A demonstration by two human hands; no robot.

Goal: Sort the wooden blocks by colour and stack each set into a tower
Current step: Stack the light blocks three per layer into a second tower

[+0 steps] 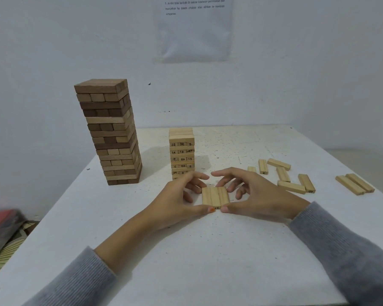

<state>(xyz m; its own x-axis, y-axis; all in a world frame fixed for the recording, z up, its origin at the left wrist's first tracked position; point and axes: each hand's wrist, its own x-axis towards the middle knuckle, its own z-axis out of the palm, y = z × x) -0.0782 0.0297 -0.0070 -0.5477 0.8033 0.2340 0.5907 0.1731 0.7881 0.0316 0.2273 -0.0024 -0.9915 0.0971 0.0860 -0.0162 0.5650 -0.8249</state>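
On the speckled white table (pixel 208 250), just in front of the short pale numbered-block tower (pixel 181 151), the left hand (pixel 175 199) and right hand (pixel 252 193) pinch a flat row of three pale wooden blocks (pixel 215 196) between thumbs and curled fingers. The tall brown wooden tower (pixel 113 133) stands to the left; loose pale blocks (pixel 292 182) lie to the right.

white table (pixel 186 261), printed sheet (pixel 194 29) on wall (pixel 53 40)

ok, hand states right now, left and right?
Left hand: pinching the row of three pale blocks.
Right hand: pinching the same row from the other side.
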